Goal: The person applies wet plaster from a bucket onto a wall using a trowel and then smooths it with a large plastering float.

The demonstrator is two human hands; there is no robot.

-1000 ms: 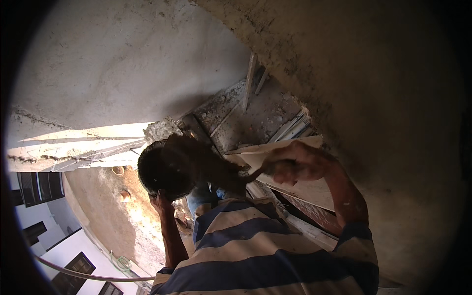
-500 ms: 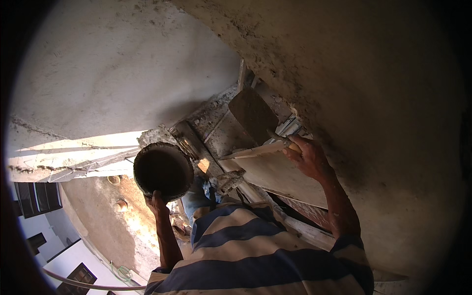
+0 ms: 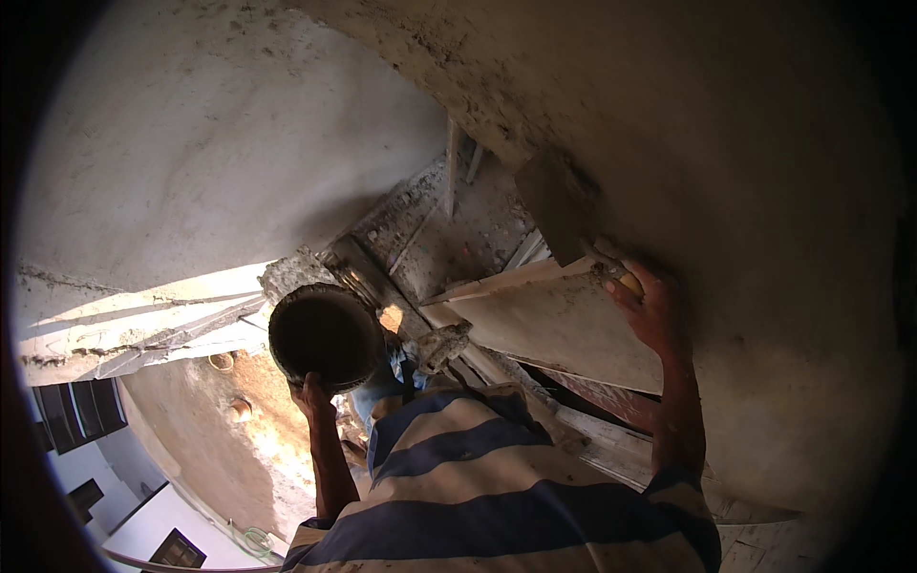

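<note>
My right hand (image 3: 650,298) is closed round the wooden handle of a trowel (image 3: 554,205). Its broad dark blade lies at the rough edge of the plastered wall (image 3: 764,220) on the right, either against it or very close; I cannot tell which. My left hand (image 3: 313,395) grips the near rim of a round, dark bucket (image 3: 323,336), tilted so its mouth faces me. The bucket's inside is in shadow, so what it holds cannot be made out.
A pale wall (image 3: 239,134) fills the upper left. Wooden planks (image 3: 382,277) and rubble lie in the gap between the walls. A lump of rough mortar (image 3: 444,346) sits on the boards before me. Far below at left is sunlit ground (image 3: 277,435) with a small pot (image 3: 240,410).
My right hand has moved right with the trowel, bringing its blade from over the gap to the right wall's edge. The bucket has shifted slightly right in view.
</note>
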